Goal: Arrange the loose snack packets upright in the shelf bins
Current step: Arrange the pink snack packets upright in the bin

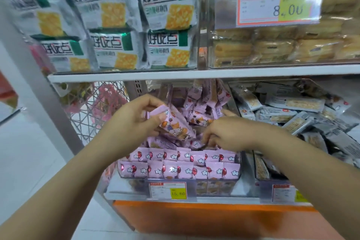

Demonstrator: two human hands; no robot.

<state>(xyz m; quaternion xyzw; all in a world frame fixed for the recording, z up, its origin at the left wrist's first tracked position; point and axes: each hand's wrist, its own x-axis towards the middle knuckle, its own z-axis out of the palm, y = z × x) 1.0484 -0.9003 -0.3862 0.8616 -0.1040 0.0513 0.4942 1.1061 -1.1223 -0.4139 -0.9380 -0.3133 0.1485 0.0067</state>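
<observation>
My arms (78,173) are reaching into the bin (241,163): left hand (136,121) at ten o'clock pinching a pink packet (173,124), right hand (229,132) at three curling among loose packets (196,115), grasp unclear

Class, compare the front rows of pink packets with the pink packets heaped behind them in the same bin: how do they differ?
The front rows stand upright, edge to edge; the heap lies tilted every way. The front rows show matching balloon faces; the heap shows mixed sides. Both are small pink snack packets.
</observation>
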